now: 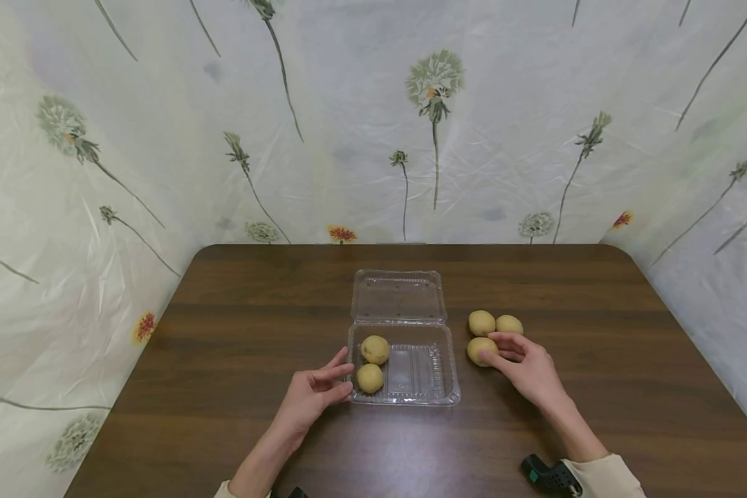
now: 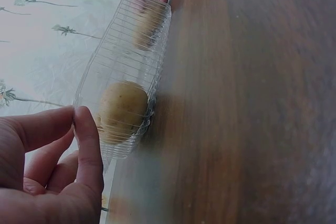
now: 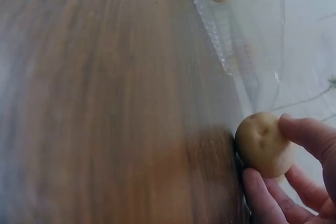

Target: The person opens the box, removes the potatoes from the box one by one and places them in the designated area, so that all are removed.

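Pale, glossy sheeting [image 1: 336, 180] printed with dandelions and red-orange flowers begins to the left of the left hand and runs beyond both hands to the far right; a brown wood-grain table [image 1: 236, 332] lies beneath them. The left hand [image 1: 314, 393], with a cream cuff [image 1: 225, 490] at its wrist, pinches the left rim of a clear plastic container [image 1: 411, 373] between thumb and fingertip. Just to the right of those fingertips, inside the container, sit two round, yellowish potatoes: the near potato [image 1: 370, 379] beside the fingers, and the far potato [image 1: 375, 350] right behind it, a little farther from the hand. The container's ribbed floor extends from them toward the right hand, and its clear lid [image 1: 400, 297] is folded back on the side away from both hands. Past the container's right wall, the right hand [image 1: 526, 364] is clamped on a third potato [image 1: 479, 351], thumb on one side and fingers on the other. Just beyond this held potato is a fourth potato [image 1: 482, 323]; to its right, a fifth potato [image 1: 509, 324] lies just past the right hand's fingers, though whether they touch it I cannot tell. Behind the right hand, by its wrist, are a black device [image 1: 550, 476] with a green patch and a cream sleeve [image 1: 610, 477]
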Demonstrator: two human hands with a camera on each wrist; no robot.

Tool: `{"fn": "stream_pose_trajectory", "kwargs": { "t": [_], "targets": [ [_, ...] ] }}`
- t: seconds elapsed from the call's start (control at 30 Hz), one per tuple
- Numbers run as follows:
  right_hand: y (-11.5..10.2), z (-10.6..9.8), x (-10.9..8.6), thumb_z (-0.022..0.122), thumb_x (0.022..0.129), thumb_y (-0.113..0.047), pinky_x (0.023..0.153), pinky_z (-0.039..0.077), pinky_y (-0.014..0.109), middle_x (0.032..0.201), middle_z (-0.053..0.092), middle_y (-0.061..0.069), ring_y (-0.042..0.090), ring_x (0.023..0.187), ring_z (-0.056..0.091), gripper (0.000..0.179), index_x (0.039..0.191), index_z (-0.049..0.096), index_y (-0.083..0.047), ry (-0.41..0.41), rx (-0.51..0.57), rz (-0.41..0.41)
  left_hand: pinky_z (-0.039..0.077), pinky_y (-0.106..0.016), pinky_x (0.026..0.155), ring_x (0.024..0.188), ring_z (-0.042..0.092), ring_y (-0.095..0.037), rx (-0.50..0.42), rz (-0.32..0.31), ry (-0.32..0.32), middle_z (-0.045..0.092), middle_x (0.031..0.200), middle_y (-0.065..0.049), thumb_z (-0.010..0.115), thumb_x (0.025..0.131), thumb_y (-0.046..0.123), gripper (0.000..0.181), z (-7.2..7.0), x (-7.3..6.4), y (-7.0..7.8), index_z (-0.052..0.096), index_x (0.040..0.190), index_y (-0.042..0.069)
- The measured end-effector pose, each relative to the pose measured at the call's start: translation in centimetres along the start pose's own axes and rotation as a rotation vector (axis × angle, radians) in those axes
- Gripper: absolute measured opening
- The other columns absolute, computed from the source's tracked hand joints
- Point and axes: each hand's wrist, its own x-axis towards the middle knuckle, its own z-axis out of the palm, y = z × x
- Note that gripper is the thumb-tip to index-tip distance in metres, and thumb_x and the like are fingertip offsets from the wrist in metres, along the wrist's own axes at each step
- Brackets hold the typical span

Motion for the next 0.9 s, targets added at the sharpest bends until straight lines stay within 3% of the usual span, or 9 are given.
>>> {"fn": "stream_pose_trajectory", "kwargs": {
  "t": [0.43, 0.9],
  "targets": [
    [-0.58, 0.23, 0.12, 0.072, 0.085, -0.052, 0.073, 0.049, 0.02, 0.115, 0.069, 0.011, 0.024, 0.106, 0.065, 0.058, 0.124, 0.064, -0.01, 0.078, -0.039, 0.085, 0.056, -0.027, 0.08, 0.121, 0.055, -0.031, -0.006, 0.004, -0.009, 0.042, 0.149, -0.012, 0.07, 0.088, -0.001, 0.039, -0.05, -0.05, 0.06, 0.06, 0.124, -0.012],
    [-0.61, 0.02, 0.03, 0.07, 0.086, -0.053, 0.073, 0.049, 0.019, 0.117, 0.068, 0.011, 0.025, 0.106, 0.065, 0.059, 0.126, 0.063, -0.01, 0.077, -0.049, 0.09, 0.055, -0.027, 0.081, 0.124, 0.053, -0.03, -0.002, 0.0, 0.0, 0.043, 0.149, -0.012, 0.071, 0.087, 0.001, 0.039, -0.04, -0.01, 0.04, 0.061, 0.123, -0.011]
  ]
}}
